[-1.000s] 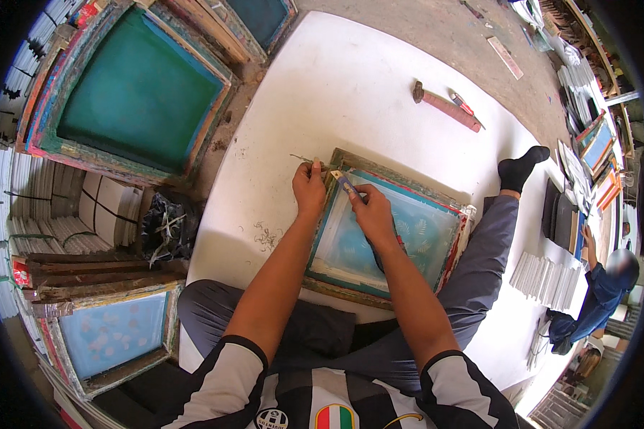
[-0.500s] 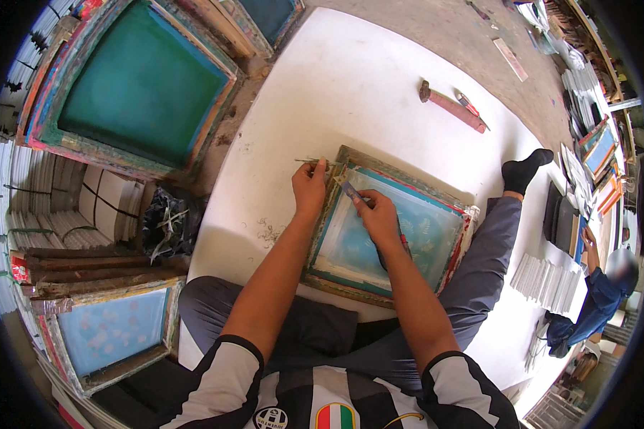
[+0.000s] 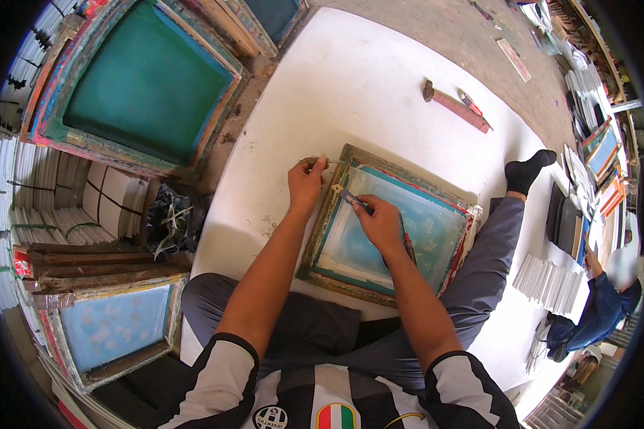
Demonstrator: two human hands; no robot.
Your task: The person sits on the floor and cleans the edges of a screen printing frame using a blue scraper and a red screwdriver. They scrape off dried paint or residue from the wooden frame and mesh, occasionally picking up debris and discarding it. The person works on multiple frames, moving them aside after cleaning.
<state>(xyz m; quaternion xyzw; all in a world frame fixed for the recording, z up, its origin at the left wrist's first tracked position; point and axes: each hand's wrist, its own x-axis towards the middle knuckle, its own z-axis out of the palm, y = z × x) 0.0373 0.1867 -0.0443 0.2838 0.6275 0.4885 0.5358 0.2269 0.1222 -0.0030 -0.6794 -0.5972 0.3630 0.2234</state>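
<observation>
A wooden-framed printing screen point(image 3: 415, 214) with pale blue mesh lies on the white board in front of my crossed legs. My right hand point(image 3: 381, 223) is closed around a utility knife point(image 3: 350, 199), its tip over the frame's left inner edge. A red and black handle point(image 3: 408, 247) shows past my right wrist; I cannot tell whether it belongs to the knife. Just off the frame's upper left corner, my left hand point(image 3: 306, 187) is closed in a pinch, with a thin strand faintly visible at its fingertips. Small shavings point(image 3: 268, 225) lie on the board left of the frame.
Farther off on the white board point(image 3: 279, 136) lie a reddish bar point(image 3: 458, 112) and a red-handled cutter point(image 3: 471, 104). Framed screens lean at left, including a green one point(image 3: 150, 82). A black bag point(image 3: 172, 214) stands nearby. Another person point(image 3: 597, 307) works at far right.
My right hand has drawn back slightly, and the knife tip has shifted left on the frame. The strand by my left hand is less distinct. The view has shifted a little.
</observation>
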